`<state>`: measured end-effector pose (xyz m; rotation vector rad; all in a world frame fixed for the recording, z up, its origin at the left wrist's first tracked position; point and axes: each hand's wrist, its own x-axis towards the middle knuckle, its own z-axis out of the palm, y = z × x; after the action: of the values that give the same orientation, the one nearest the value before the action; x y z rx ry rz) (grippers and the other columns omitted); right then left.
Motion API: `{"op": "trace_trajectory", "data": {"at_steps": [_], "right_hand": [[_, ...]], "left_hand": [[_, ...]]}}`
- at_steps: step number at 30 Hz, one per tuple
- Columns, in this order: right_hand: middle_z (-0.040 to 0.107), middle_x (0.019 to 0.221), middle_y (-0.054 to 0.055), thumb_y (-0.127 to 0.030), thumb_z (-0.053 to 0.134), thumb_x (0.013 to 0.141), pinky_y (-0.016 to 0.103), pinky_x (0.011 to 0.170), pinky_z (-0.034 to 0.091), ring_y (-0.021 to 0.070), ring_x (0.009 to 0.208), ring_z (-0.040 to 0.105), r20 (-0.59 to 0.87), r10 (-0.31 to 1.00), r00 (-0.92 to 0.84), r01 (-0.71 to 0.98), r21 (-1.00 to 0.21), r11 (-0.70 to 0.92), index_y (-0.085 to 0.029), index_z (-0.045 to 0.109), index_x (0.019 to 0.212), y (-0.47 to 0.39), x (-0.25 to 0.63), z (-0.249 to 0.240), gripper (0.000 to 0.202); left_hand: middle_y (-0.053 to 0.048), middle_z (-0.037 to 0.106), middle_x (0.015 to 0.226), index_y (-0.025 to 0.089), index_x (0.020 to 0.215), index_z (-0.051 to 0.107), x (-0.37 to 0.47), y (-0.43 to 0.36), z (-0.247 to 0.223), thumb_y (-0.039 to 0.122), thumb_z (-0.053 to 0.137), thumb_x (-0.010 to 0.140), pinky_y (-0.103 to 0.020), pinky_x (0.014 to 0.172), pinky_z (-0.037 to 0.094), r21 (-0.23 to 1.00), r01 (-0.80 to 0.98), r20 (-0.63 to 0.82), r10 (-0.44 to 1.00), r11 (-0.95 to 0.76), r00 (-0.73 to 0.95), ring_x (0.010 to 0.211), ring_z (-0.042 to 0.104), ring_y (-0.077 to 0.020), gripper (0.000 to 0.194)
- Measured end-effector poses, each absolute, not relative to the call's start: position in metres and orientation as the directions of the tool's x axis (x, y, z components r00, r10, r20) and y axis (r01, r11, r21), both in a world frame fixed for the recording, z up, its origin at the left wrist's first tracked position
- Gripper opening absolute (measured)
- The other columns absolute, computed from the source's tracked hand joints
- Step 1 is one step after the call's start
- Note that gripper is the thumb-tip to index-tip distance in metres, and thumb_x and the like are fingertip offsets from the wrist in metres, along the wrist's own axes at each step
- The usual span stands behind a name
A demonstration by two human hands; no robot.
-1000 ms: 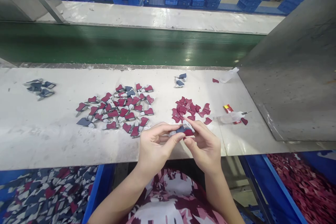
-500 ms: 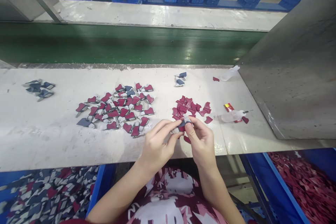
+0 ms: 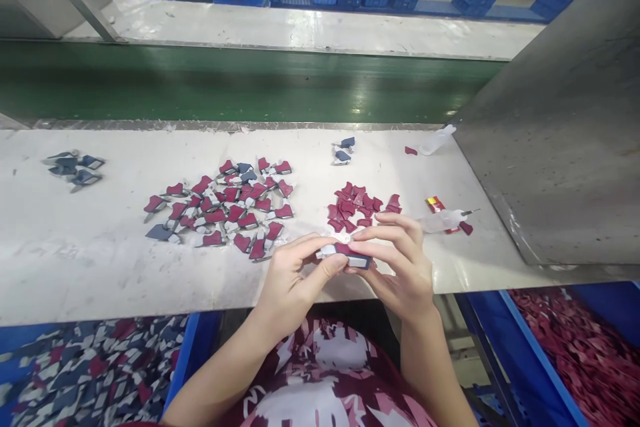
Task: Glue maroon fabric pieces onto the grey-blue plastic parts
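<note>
Between my two hands is a small navy and light-grey moulded piece (image 3: 358, 260) with a maroon insert on its top face. My left hand (image 3: 295, 273) pinches its left end between thumb and fingers. My right hand (image 3: 403, 267) holds the right end, fingertips on the top and thumb low beside it; part of the piece is hidden by fingers. Just beyond lies a small pile of flat maroon inserts (image 3: 350, 203). To the left spreads a large group of similar navy, grey and maroon pieces (image 3: 235, 213) on the white worktop (image 3: 100, 267).
Two bottles, one needle-tipped (image 3: 445, 220) and another (image 3: 435, 140), lie at right by a red-yellow packet (image 3: 434, 203). Navy-grey pieces lie far left (image 3: 75, 167) and at the back (image 3: 344, 150). A metal panel (image 3: 565, 133) stands right. Full blue bins (image 3: 540, 353) flank me below.
The held piece has come lower and turned, showing its grey side. My right hand has shifted right and its fingers have spread over the top of the piece.
</note>
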<state>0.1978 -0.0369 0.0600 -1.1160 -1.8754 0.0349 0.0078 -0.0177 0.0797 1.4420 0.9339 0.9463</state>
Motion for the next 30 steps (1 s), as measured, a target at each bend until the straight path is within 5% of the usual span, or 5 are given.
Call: {"op": "trace_trajectory", "data": {"at_steps": [10, 18, 22, 25, 30], "right_hand": [[0.063, 0.095, 0.002, -0.01, 0.065, 0.087, 0.036, 0.076, 0.05, 0.0187, 0.088, 0.056, 0.695, 0.712, -0.099, 0.67, -0.482, 0.564, -0.033, 0.068, 0.103, -0.04, 0.195, 0.04, 0.028], [0.07, 0.107, 0.002, -0.009, 0.068, 0.087, 0.039, 0.08, 0.056, 0.0204, 0.098, 0.062, 0.789, 0.61, -0.067, 0.668, -0.419, 0.615, -0.037, 0.065, 0.117, -0.041, 0.198, 0.033, 0.041], [0.068, 0.116, 0.009, -0.025, 0.077, 0.083, 0.048, 0.087, 0.055, 0.0268, 0.107, 0.063, 0.684, 0.729, 0.02, 0.599, -0.591, 0.539, -0.027, 0.052, 0.134, -0.04, 0.197, 0.039, 0.057], [0.07, 0.108, 0.01, -0.037, 0.068, 0.09, 0.049, 0.088, 0.053, 0.028, 0.104, 0.061, 0.609, 0.793, -0.003, 0.614, -0.625, 0.482, -0.023, 0.061, 0.124, -0.041, 0.196, 0.042, 0.038], [0.068, 0.104, 0.008, -0.026, 0.053, 0.098, 0.043, 0.087, 0.051, 0.0235, 0.1, 0.06, 0.522, 0.852, 0.038, 0.506, -0.745, 0.434, -0.022, 0.062, 0.119, -0.04, 0.191, 0.041, 0.023]], "left_hand": [[-0.004, 0.076, 0.085, 0.02, 0.094, 0.079, 0.014, -0.016, 0.078, 0.03, 0.068, 0.091, -0.022, 0.065, 0.058, 0.996, -0.027, -0.061, 0.901, 0.081, 0.43, 0.073, 0.07, -0.0161, 0.015], [-0.005, 0.077, 0.088, 0.018, 0.101, 0.076, 0.018, -0.007, 0.069, 0.032, 0.071, 0.089, -0.023, 0.067, 0.062, 0.991, -0.052, -0.092, 0.897, 0.127, 0.433, 0.07, 0.073, -0.0156, 0.02], [-0.004, 0.077, 0.094, 0.019, 0.098, 0.076, 0.021, -0.008, 0.069, 0.028, 0.07, 0.089, -0.022, 0.071, 0.061, 1.0, 0.015, -0.005, 0.957, 0.0, 0.291, 0.08, 0.073, -0.0164, 0.014], [-0.003, 0.075, 0.099, 0.022, 0.102, 0.075, 0.021, -0.01, 0.067, 0.024, 0.069, 0.09, -0.023, 0.074, 0.059, 0.98, 0.113, 0.131, 0.963, -0.161, 0.235, 0.086, 0.072, -0.0159, 0.013], [-0.003, 0.074, 0.1, 0.022, 0.105, 0.073, 0.02, -0.013, 0.066, 0.018, 0.067, 0.091, -0.024, 0.083, 0.055, 0.891, 0.241, 0.321, 0.908, -0.386, 0.268, 0.091, 0.069, -0.0149, 0.015]]}}
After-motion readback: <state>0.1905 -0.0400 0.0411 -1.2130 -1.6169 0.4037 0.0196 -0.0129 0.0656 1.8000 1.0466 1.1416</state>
